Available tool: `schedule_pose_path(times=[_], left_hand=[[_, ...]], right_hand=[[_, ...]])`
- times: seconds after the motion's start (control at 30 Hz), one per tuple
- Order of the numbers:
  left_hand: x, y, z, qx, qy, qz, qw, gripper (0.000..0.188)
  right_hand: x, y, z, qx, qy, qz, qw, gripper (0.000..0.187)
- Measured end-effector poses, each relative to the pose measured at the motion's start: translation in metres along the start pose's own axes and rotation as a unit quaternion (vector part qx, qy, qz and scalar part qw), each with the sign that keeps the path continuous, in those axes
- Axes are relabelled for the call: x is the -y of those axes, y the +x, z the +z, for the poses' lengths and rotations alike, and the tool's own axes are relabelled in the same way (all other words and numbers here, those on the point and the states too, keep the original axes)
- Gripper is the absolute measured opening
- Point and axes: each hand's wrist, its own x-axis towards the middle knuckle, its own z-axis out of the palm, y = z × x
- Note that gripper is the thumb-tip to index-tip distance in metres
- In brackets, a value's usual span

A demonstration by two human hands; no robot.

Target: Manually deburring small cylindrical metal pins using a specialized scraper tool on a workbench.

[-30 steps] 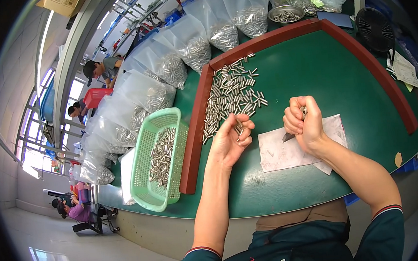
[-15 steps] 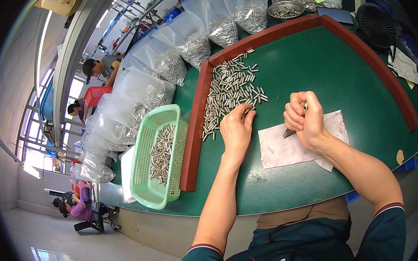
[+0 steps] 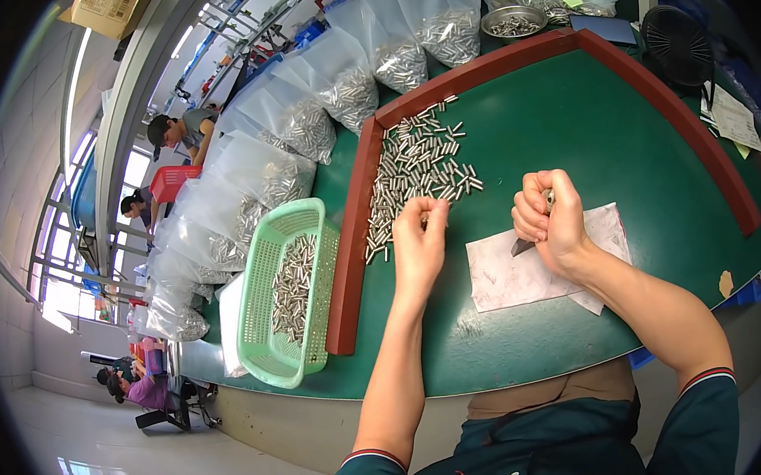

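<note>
My left hand (image 3: 420,248) is raised just in front of the near edge of a pile of short metal pins (image 3: 415,160). Its fingertips are pressed together, and what they hold, if anything, is too hidden to name. My right hand (image 3: 551,221) makes a fist above a smudged white cloth (image 3: 549,270). A dark, tapered blade (image 3: 522,245) sticks out below that fist; the rest of the tool is covered by the fingers. Something small and metallic (image 3: 551,197) shows beside the right thumb.
Left of the red wooden rail (image 3: 352,266) stands a green basket (image 3: 247,322) with more pins. Clear bags of pins (image 3: 348,90) line the back and left. A metal bowl (image 3: 514,23) and a black fan (image 3: 678,45) stand farther back. Other people work at the far left.
My left hand has come away from the pile, slightly left, and its fingers have drawn together. My right fist stays over the cloth with little change.
</note>
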Motion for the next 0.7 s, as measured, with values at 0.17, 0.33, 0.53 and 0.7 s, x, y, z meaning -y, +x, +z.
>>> schedule_pose_path(times=[0.17,0.33,0.53,0.7], left_hand=[[0.000,-0.004,-0.020,0.180,-0.451,-0.192,0.853,0.010],[0.001,-0.007,-0.018,0.193,-0.461,-0.206,0.841,0.012],[-0.001,-0.007,-0.015,0.205,-0.440,-0.205,0.850,0.010],[0.000,-0.008,-0.013,0.221,-0.438,-0.202,0.848,0.011]], right_hand=[[0.001,0.000,0.000,-0.001,0.000,0.005,1.000,0.031],[0.001,0.001,0.001,-0.009,0.006,0.006,1.000,0.031],[0.002,0.001,0.001,-0.011,0.007,0.005,1.000,0.031],[0.001,0.001,0.001,-0.011,0.006,0.008,1.000,0.031]])
